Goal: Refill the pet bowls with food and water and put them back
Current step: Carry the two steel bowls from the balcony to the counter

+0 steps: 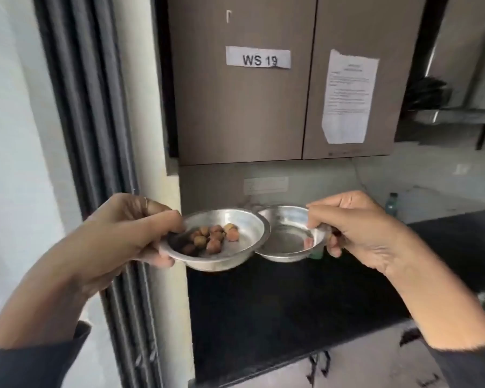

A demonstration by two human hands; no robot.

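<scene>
Left hand (123, 233) is gripping the food bowl (235, 245) at its near-left rim, thumb lying over the rim and fingers curling under the base. Right hand (359, 228) is gripping the second bowl (286, 242) at its right rim, thumb pressing on the inside wall and fingers wrapping underneath. Both bowls are being held in the air above the black counter (277, 309), not resting on it. The food bowl is holding a small cluster of brown kibble (210, 239) gathered toward its left half; much of its steel floor is showing bare. The second bowl is showing a shiny floor with reflections; cannot tell whether water is sitting in it. The two rims are meeting side by side, the food bowl's right rim overlapping slightly in front of the second bowl's left rim. Both bowls are tilting a little toward the camera. Dark sleeves (34, 365) are covering both forearms near the lower frame edge. Behind the bowls, a brown wall cabinet (235, 113) is hanging above the counter, carrying a label (258, 60) reading "WS 19" and a printed sheet (347, 96) on its right door. A bottle (391, 204) with a green cap is standing on the counter's far right, beyond the right hand. A dark door frame (95, 135) is running vertically at the left.
</scene>
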